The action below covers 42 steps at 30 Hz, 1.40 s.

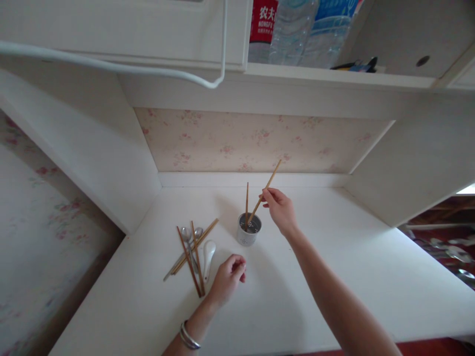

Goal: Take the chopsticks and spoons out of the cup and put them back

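The right hand (281, 210) has its fingers (267, 196) pinched narrow around the middle of a wooden chopstick (274, 172), which leans with its lower end inside a pale cup (245, 240) just below and to the left of those fingers. A second chopstick (247, 199) stands in the same cup, left of the pinch; small dark marks on the cup's wall are too tiny to read. Below the cup, the left hand (228, 278) hovers over the white desk (267, 301) with loosely curled fingers, and whether they close on anything I cannot tell. Just beside them, to the left, lies a white spoon (209, 252); further left, more wooden chopsticks (198, 259) cross over metal spoons (186, 235). Well above the right fingers, on a shelf (345, 75), a red label (264, 22) reads "农夫", cut off at its edge, with "NONGFU" beneath and a smaller line too blurred to trust. Right of that label stand clear bottles (293, 37), one with a blue label (336, 9) bearing white marks.
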Each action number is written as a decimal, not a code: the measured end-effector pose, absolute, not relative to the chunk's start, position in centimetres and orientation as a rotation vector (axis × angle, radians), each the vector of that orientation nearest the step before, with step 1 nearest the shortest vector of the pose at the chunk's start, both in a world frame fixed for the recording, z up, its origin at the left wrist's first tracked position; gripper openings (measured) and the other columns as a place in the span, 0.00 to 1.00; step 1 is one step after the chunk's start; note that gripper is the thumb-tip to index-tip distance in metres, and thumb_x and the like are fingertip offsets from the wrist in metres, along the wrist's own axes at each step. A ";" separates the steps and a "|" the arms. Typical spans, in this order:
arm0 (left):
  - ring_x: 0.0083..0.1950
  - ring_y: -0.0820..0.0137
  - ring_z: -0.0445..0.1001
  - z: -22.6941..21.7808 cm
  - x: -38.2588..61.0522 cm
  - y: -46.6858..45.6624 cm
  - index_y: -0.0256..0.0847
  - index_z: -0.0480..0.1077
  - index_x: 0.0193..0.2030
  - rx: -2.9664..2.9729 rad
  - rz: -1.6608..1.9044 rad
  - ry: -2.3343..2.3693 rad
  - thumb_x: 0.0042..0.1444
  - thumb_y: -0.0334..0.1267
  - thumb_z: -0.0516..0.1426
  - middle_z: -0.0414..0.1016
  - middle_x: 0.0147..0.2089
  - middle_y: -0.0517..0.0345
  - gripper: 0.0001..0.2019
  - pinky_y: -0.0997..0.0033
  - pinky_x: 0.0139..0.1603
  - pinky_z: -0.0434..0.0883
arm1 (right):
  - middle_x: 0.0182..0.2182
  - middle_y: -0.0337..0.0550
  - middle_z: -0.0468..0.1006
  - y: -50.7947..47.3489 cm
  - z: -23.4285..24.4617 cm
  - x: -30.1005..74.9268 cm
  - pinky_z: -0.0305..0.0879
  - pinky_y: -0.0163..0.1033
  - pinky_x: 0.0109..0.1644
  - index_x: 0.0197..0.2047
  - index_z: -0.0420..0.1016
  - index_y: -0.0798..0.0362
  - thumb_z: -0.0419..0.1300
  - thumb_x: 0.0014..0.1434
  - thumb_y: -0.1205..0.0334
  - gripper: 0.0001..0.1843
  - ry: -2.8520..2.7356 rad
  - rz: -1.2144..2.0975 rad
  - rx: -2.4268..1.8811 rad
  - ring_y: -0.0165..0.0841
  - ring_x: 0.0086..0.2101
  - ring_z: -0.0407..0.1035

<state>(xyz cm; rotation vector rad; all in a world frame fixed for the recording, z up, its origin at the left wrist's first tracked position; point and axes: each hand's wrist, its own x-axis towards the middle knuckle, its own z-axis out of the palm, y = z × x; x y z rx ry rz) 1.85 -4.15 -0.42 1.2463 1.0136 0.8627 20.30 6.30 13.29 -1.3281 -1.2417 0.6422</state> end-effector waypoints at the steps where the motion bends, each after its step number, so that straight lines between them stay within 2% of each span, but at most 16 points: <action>1: 0.29 0.72 0.70 -0.4 1.8 -4.2 0.38 0.67 0.39 1.245 0.865 1.017 0.57 0.43 0.54 0.69 0.29 0.61 0.10 0.72 0.33 0.68 | 0.35 0.45 0.81 6.6 12.7 20.5 0.71 0.38 0.37 0.42 0.76 0.52 0.54 0.61 0.45 0.20 -1.294 0.608 -1.380 0.35 0.36 0.75; 5: 0.29 0.73 0.70 -0.4 1.7 -4.5 0.38 0.67 0.39 1.253 0.866 1.039 0.57 0.43 0.54 0.69 0.30 0.61 0.10 0.72 0.33 0.68 | 0.35 0.43 0.82 7.2 10.3 20.6 0.68 0.40 0.42 0.40 0.78 0.49 0.53 0.62 0.47 0.18 -1.442 0.517 -1.494 0.36 0.37 0.75; 16: 0.27 0.73 0.69 0.2 1.9 -4.7 0.38 0.67 0.38 1.284 0.855 1.092 0.57 0.41 0.53 0.68 0.28 0.62 0.08 0.73 0.31 0.67 | 0.35 0.42 0.82 7.5 7.6 19.0 0.65 0.40 0.44 0.37 0.81 0.48 0.53 0.62 0.51 0.16 -1.586 0.529 -1.546 0.37 0.37 0.74; 21: 0.27 0.73 0.69 -0.1 1.8 -4.6 0.38 0.68 0.38 1.298 0.852 1.098 0.57 0.41 0.53 0.69 0.28 0.62 0.09 0.73 0.30 0.67 | 0.37 0.43 0.82 7.4 7.1 19.1 0.65 0.41 0.47 0.36 0.82 0.47 0.55 0.61 0.51 0.16 -1.582 0.589 -1.534 0.37 0.39 0.74; 24: 0.27 0.73 0.69 -0.1 1.9 -4.5 0.38 0.68 0.38 1.300 0.847 1.098 0.57 0.41 0.53 0.69 0.28 0.62 0.09 0.73 0.31 0.67 | 0.40 0.42 0.82 7.1 7.0 19.5 0.66 0.42 0.51 0.40 0.82 0.46 0.56 0.61 0.49 0.16 -1.550 0.660 -1.510 0.37 0.42 0.74; 27: 0.27 0.74 0.69 -0.1 2.0 -4.5 0.38 0.68 0.38 1.281 0.855 1.092 0.56 0.41 0.54 0.70 0.30 0.61 0.09 0.73 0.31 0.67 | 0.46 0.44 0.80 6.3 6.7 20.2 0.66 0.44 0.54 0.51 0.77 0.46 0.54 0.62 0.45 0.21 -1.482 0.730 -1.487 0.38 0.47 0.73; 30: 0.27 0.73 0.70 0.3 2.1 -5.1 0.38 0.67 0.38 1.243 0.855 1.090 0.56 0.42 0.55 0.70 0.30 0.60 0.09 0.72 0.31 0.67 | 0.55 0.47 0.75 4.8 5.8 21.1 0.65 0.47 0.57 0.63 0.65 0.45 0.55 0.61 0.44 0.29 -1.377 0.921 -1.361 0.38 0.54 0.69; 33: 0.29 0.72 0.71 1.7 1.6 -6.5 0.39 0.68 0.38 1.267 0.811 1.104 0.56 0.43 0.55 0.71 0.31 0.58 0.10 0.72 0.32 0.68 | 0.65 0.47 0.62 3.1 4.2 21.9 0.59 0.52 0.62 0.68 0.54 0.39 0.64 0.55 0.47 0.41 -1.318 1.142 -1.199 0.41 0.63 0.58; 36: 0.31 0.70 0.73 3.5 -0.2 -7.6 0.40 0.71 0.40 1.398 0.799 1.185 0.59 0.46 0.54 0.74 0.33 0.57 0.11 0.72 0.34 0.68 | 0.69 0.48 0.53 2.1 2.5 21.9 0.51 0.57 0.66 0.70 0.44 0.38 0.73 0.44 0.52 0.57 -1.366 1.187 -1.134 0.43 0.66 0.49; 38: 0.32 0.69 0.74 4.3 -2.0 -7.4 0.42 0.72 0.42 1.496 0.831 1.323 0.60 0.48 0.53 0.76 0.35 0.56 0.13 0.72 0.35 0.68 | 0.69 0.49 0.52 1.9 1.4 21.5 0.48 0.57 0.67 0.71 0.40 0.38 0.75 0.40 0.54 0.63 -1.374 1.148 -1.118 0.43 0.66 0.49; 42: 0.36 0.65 0.75 4.4 -6.8 -5.6 0.43 0.71 0.44 1.653 0.815 1.740 0.61 0.48 0.50 0.79 0.40 0.53 0.14 0.69 0.40 0.68 | 0.66 0.51 0.59 2.4 0.0 20.3 0.48 0.58 0.68 0.71 0.38 0.43 0.74 0.41 0.55 0.64 -1.362 1.032 -1.169 0.43 0.64 0.56</action>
